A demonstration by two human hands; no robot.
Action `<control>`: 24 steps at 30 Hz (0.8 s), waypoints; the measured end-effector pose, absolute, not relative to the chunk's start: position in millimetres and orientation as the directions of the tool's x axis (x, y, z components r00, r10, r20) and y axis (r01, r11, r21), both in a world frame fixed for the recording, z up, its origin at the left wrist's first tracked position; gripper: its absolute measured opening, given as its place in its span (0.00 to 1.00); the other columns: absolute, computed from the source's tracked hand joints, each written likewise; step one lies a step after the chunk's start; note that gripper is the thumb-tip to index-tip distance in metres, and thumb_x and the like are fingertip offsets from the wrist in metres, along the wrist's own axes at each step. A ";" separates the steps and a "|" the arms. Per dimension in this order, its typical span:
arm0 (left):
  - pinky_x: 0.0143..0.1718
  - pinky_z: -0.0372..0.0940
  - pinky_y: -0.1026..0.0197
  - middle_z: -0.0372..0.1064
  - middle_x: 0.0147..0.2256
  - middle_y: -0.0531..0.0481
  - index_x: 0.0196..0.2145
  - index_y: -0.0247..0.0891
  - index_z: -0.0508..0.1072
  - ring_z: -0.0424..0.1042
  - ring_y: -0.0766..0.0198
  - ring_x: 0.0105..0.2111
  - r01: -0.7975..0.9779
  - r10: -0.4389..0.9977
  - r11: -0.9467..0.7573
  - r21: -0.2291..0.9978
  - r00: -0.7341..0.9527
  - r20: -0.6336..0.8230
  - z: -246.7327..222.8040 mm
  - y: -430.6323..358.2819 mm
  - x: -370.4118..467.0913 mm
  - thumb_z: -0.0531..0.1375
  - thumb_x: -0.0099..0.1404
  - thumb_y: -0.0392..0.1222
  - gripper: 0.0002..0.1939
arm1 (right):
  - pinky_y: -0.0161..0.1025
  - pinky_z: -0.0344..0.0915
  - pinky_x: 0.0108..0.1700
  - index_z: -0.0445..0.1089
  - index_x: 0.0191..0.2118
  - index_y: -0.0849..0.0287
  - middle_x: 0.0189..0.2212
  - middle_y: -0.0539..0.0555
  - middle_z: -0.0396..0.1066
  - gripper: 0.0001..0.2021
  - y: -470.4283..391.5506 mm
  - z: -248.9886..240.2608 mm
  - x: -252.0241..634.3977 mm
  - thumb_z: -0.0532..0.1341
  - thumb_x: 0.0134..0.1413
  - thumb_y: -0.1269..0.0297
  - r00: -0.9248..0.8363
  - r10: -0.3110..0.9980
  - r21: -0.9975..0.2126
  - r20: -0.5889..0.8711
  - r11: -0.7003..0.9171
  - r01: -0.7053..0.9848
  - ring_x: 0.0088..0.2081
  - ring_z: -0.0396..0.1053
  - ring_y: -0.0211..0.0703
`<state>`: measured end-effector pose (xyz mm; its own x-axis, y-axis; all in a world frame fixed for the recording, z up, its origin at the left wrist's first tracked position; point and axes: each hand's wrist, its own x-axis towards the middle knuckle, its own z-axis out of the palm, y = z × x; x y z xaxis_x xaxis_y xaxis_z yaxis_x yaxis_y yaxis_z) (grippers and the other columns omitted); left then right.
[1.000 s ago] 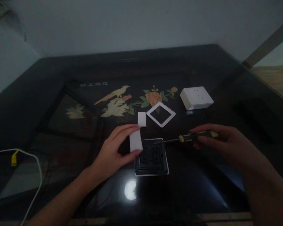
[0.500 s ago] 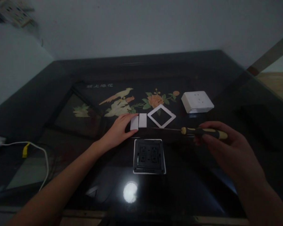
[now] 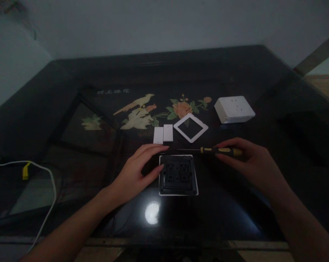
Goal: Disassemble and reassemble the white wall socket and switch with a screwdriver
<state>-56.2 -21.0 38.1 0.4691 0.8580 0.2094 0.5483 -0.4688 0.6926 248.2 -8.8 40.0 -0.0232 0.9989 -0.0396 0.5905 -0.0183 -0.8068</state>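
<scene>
On the glossy black desk (image 3: 221, 214), shows square, white-edged black plastic base (image 3: 177, 186) just right of the spread left hand (image 3: 133, 173). With the right hand (image 3: 251, 158), pinches yellow-and-black screwdriver (image 3: 206, 150), roughly parallel to the base's far edge.

Table (image 3: 230, 69): dark, glossy top, far edge adjacent to a plain wall (image 3: 153, 25). Surface decoration — pale bird (image 3: 139, 103), orange flower (image 3: 182, 109) with green leaves, and a line of characters (image 3: 113, 91). White block (image 3: 234, 109) with socket slots: right of the flower. White cable (image 3: 51, 182) — yellow tag (image 3: 25, 171) attached — at left.
</scene>
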 end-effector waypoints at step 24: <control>0.64 0.60 0.45 0.55 0.66 0.40 0.67 0.44 0.50 0.60 0.50 0.64 0.611 0.802 -0.497 0.616 0.594 0.057 30.8 -40.9 -53.2 0.68 0.60 0.46 0.44 | 0.52 0.72 0.47 0.76 0.44 0.54 0.42 0.57 0.76 0.10 -11.8 18.3 231.7 0.62 0.57 0.68 -0.346 0.922 -0.580 0.175 0.381 0.720 0.44 0.74 0.51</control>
<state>-53.2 -40.9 30.8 0.5945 0.8021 0.0567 0.6114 -0.4967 0.6160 231.7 -11.8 18.3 -0.3461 0.9217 0.1749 0.7202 0.3805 -0.5801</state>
